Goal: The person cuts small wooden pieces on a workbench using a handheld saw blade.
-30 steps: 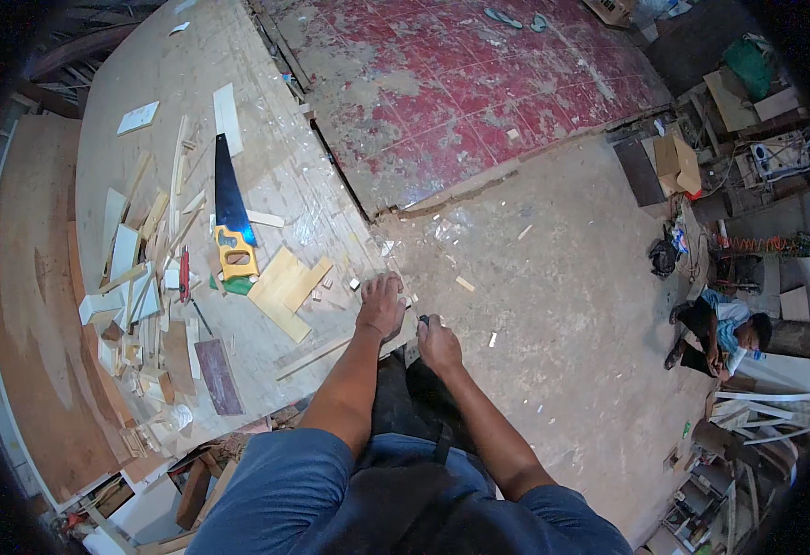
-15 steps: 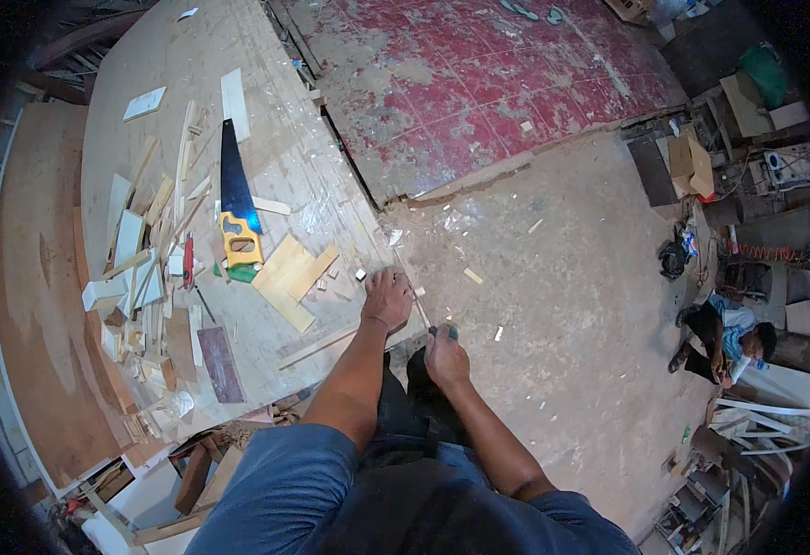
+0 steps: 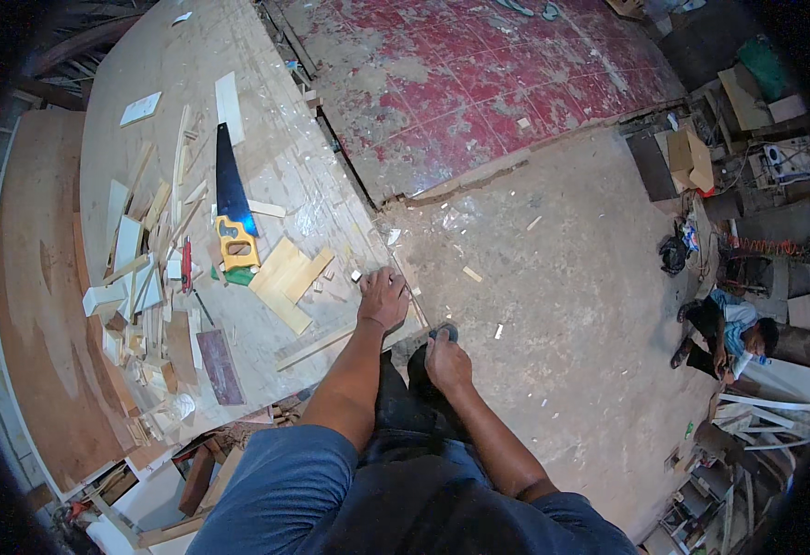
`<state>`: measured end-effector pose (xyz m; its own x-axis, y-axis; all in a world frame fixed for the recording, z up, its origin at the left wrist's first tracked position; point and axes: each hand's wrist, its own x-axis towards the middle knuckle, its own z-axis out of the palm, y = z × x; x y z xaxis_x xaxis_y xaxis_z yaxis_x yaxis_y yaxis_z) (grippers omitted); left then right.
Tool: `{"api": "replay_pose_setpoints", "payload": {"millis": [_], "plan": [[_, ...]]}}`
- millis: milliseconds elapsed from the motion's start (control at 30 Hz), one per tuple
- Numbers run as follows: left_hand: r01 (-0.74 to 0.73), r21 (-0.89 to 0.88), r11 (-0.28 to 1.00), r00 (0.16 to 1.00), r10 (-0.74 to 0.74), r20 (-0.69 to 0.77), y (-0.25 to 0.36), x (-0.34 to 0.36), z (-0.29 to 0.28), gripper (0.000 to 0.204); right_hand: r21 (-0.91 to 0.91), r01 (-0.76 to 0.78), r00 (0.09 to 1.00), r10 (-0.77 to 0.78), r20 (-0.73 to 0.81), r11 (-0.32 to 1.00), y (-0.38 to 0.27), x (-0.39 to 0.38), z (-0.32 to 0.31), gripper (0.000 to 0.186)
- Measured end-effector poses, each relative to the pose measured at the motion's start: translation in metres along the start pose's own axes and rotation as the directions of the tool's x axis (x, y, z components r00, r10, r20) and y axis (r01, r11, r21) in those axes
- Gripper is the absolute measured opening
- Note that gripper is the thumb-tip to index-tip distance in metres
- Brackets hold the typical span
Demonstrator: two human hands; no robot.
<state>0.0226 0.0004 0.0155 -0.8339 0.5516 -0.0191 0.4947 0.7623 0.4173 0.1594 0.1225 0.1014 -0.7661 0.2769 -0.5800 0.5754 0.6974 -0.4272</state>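
My left hand (image 3: 383, 300) is at the right edge of the wooden table (image 3: 303, 166), its fingers bent down over a thin wooden strip (image 3: 317, 349). A pale end of wood shows beside the fingers; the palm hides the part between. Just past the table edge, my right hand (image 3: 448, 364) is closed around a dark, rounded thing (image 3: 443, 330) whose kind I cannot make out. Left of my left hand lie a small white block (image 3: 356, 276) and flat joined pieces of pale wood (image 3: 284, 282). Farther left is a handsaw (image 3: 235, 199) with a yellow handle.
Scrap wood (image 3: 146, 259), a red-handled tool (image 3: 186, 264) and a dark reddish board (image 3: 219, 367) lie on the table's left part. To the right, wood bits are scattered over the concrete floor (image 3: 553, 305). A person (image 3: 730, 335) sits at the far right.
The dark thing in my right hand has turned and shows a rounder face. My left hand stays on the strip. The whole view has shifted slightly.
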Motion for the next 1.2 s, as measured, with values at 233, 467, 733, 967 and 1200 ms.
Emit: {"api": "replay_pose_setpoints", "payload": {"millis": [233,467,733,967,1200], "plan": [[0.002,-0.007,1.0,1.0,-0.002,0.004,0.001,0.0,0.002,0.028,0.013,0.015,0.999,-0.014,-0.038,1.0,0.0,-0.005,-0.001,0.031],[0.018,-0.046,0.999,0.999,-0.016,0.04,0.002,0.002,-0.001,0.027,-0.001,-0.065,0.993,0.065,0.098,0.998,-0.003,-0.006,-0.013,0.049],[0.029,-0.057,0.998,0.999,-0.027,0.039,0.001,0.002,0.002,0.025,-0.038,-0.048,0.992,0.052,0.113,0.998,0.0,-0.006,-0.009,0.045],[0.008,-0.046,0.999,1.0,-0.007,0.013,0.0,0.002,0.002,0.024,-0.05,-0.056,0.991,0.062,0.12,0.997,-0.004,-0.01,-0.013,0.043],[0.026,-0.013,1.0,0.997,-0.025,0.073,0.0,0.003,0.0,0.027,-0.012,-0.094,0.984,0.094,0.152,0.996,-0.009,-0.009,-0.017,0.04]]}}
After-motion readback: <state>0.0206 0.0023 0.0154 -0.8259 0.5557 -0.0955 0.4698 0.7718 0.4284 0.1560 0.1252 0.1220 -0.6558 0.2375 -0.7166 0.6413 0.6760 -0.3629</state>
